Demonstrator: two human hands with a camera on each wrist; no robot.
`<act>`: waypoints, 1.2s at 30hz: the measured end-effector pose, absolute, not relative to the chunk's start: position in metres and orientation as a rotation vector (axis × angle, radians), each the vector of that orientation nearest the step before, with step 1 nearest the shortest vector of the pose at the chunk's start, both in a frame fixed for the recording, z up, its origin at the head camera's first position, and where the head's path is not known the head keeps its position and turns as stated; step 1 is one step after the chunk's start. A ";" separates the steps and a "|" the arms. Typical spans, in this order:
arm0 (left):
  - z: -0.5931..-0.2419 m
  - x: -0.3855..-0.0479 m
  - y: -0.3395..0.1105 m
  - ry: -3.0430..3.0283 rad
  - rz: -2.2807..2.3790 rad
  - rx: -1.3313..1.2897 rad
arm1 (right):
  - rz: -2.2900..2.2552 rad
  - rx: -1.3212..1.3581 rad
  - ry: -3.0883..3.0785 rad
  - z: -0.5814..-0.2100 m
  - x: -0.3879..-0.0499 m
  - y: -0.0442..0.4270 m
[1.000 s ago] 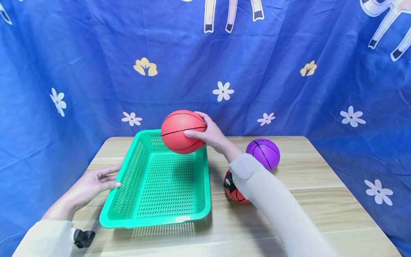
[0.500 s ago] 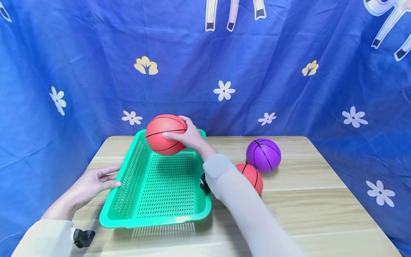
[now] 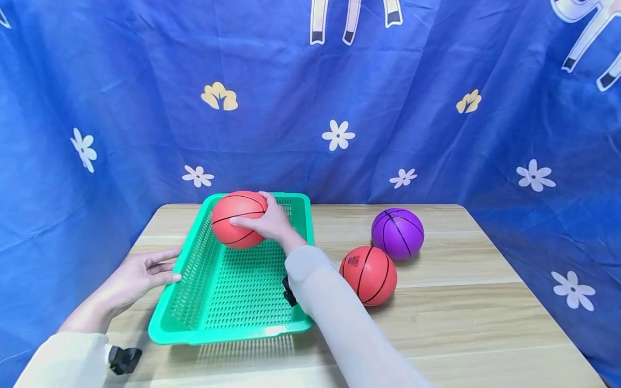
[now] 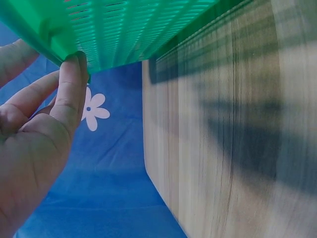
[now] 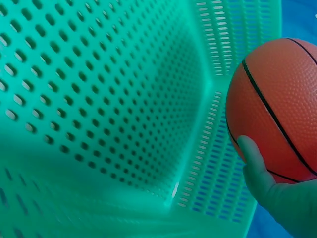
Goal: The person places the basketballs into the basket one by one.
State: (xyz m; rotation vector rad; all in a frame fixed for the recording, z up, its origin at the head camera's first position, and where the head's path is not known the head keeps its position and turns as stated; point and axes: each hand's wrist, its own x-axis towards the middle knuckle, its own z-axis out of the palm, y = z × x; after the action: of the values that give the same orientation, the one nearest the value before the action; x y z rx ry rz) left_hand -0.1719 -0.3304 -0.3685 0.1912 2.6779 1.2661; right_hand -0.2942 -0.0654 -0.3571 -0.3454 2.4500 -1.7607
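My right hand grips a red toy basketball from its right side, thumb across the front. The ball is over the far left part of a green plastic basket, partly below rim level. In the right wrist view, the thumb presses on the ball beside the basket's perforated walls. My left hand holds the basket's left rim. In the left wrist view, its fingers meet the underside of the rim. A second red basketball and a purple basketball rest on the table to the right.
The wood-grain table carries everything. A blue curtain with flowers hangs behind and at the sides. Black wrist devices are strapped at both cuffs.
My right hand has carried the red basketball left and then down into the basket's opening. The second red ball, earlier partly behind the arm, shows more fully. My left hand stays at the rim.
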 end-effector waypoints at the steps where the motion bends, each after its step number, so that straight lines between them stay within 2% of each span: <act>1: -0.368 -0.172 -0.330 2.680 1.265 0.194 | -1.757 -0.342 2.452 -0.359 -0.294 -0.066; 14: -0.366 -0.172 -0.329 2.682 1.310 0.190 | -1.601 -0.236 2.558 -0.376 -0.290 -0.076; 36: -0.369 -0.172 -0.331 2.682 1.281 0.215 | -1.473 -0.188 2.612 -0.376 -0.287 -0.080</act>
State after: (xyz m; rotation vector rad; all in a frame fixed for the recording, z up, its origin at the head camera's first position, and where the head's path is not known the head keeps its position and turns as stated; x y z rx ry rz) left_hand -0.1725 -0.3313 -0.3686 0.2150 2.6820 1.2810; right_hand -0.2874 -0.0797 -0.3764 -0.1876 2.6119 -1.4731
